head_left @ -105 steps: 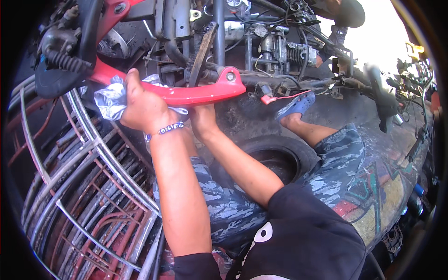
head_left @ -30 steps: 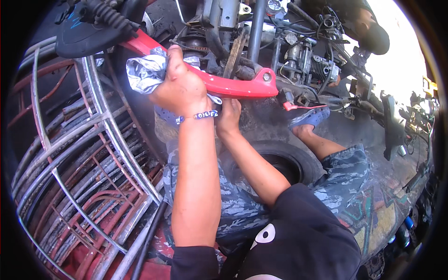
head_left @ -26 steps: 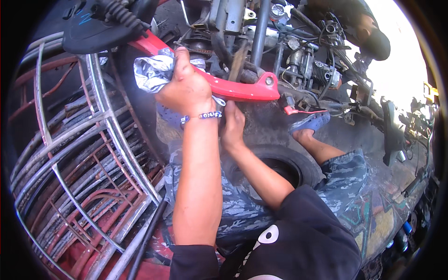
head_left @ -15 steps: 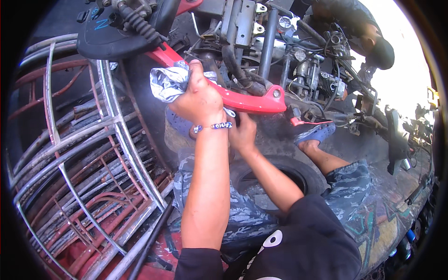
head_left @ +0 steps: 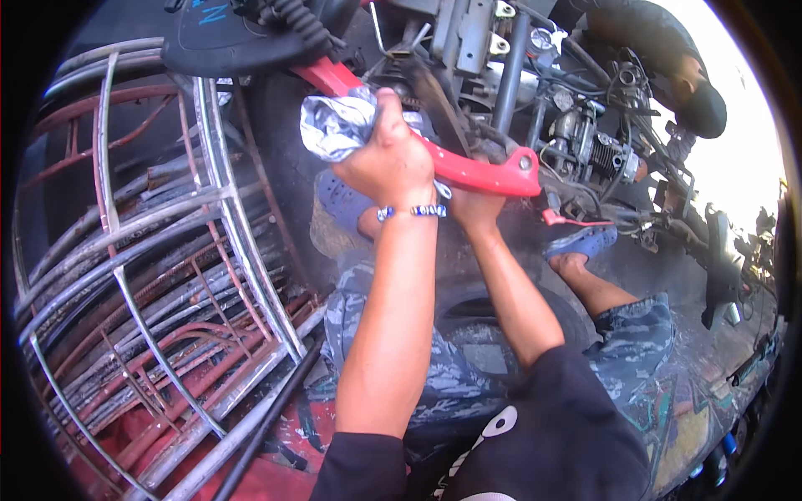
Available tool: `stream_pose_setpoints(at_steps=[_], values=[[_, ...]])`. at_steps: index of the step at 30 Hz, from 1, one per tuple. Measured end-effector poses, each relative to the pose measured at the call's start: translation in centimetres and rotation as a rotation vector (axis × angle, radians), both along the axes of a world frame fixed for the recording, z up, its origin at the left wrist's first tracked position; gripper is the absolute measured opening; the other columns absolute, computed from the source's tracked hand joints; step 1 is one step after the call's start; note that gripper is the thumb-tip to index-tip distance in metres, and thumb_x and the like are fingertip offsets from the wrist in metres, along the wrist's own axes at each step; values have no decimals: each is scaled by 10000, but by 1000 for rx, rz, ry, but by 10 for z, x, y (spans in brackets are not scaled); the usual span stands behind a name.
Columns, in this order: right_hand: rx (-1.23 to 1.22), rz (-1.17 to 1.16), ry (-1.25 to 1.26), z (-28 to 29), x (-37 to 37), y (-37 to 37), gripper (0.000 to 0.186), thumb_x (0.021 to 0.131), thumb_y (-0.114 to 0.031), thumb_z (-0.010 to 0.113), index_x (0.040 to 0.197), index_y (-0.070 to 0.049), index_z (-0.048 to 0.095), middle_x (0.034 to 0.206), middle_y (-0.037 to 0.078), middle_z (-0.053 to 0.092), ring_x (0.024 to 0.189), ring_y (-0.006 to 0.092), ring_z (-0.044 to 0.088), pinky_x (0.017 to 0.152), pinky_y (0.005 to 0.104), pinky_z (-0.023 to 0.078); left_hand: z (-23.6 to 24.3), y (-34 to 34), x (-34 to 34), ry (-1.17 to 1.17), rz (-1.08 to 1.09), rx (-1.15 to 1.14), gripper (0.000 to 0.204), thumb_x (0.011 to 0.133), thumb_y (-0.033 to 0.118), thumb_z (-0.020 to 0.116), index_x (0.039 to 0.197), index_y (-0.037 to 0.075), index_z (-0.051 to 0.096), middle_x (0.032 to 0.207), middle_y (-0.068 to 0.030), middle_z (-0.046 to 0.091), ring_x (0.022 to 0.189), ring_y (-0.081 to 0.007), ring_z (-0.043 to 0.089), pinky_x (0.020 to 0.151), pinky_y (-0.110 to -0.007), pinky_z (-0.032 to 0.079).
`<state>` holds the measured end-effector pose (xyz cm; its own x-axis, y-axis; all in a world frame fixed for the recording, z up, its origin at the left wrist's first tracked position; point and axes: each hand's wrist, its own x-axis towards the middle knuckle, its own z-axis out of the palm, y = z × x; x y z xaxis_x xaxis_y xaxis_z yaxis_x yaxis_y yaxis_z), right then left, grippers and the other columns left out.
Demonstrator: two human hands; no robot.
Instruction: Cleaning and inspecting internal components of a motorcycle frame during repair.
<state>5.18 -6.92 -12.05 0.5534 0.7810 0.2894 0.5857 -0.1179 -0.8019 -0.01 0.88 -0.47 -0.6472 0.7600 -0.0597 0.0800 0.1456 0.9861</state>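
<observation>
A red curved metal arm (head_left: 489, 177), with a bolt hole in its right end, slants across the upper middle of the view. My left hand (head_left: 391, 163), with a beaded bracelet at the wrist, is closed round a crumpled silver-grey cloth (head_left: 330, 125) and presses it against this arm. Beneath the red arm, close to its right end, is my right hand (head_left: 480, 209). Its fingers are hidden behind the metal, so their grip does not show. At the red arm's upper left end sits a black plastic cover (head_left: 242, 46) with a ribbed rubber boot (head_left: 301, 25).
A rack of metal tube frames (head_left: 225, 242) fills the left side. Motorcycle frame and engine parts (head_left: 576, 134) lie ahead on the right, beside a bent-over person (head_left: 660, 50). A tyre (head_left: 568, 313) lies between my legs.
My right hand has moved up and right, behind the red arm. My left hand still holds the cloth against it. The whole scene has shifted slightly right in view.
</observation>
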Motion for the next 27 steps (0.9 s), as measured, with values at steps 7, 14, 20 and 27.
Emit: stream_pose_setpoints(at_steps=[7,14,20,27], values=[[99,113,22,-2,-2,20,293,775,-225,739,731,-24,530,615,188,581,547,324,607,487,392,455,0,1,-1,-162,-8,63,141,768,85,681,820,-37,634,724,-68,657,603,-165,593,579,-315,465],[33,94,-37,13,-6,35,301,762,-212,747,720,-35,507,619,173,583,552,342,599,484,410,456,15,-4,-1,-237,-24,75,142,749,66,699,820,-51,661,782,-30,629,642,-129,530,608,-310,448],[199,108,62,5,-4,12,297,800,-244,708,734,-36,508,672,186,606,610,337,620,515,419,462,0,-1,-3,-19,-38,148,134,775,66,655,838,-34,591,709,-61,632,537,-165,548,550,-332,459],[-19,96,-42,9,-4,22,332,789,-274,722,724,-37,498,635,175,588,573,329,604,511,410,451,12,-3,-3,-192,-47,10,152,781,79,672,832,-49,608,767,-75,654,633,-170,584,601,-332,464]])
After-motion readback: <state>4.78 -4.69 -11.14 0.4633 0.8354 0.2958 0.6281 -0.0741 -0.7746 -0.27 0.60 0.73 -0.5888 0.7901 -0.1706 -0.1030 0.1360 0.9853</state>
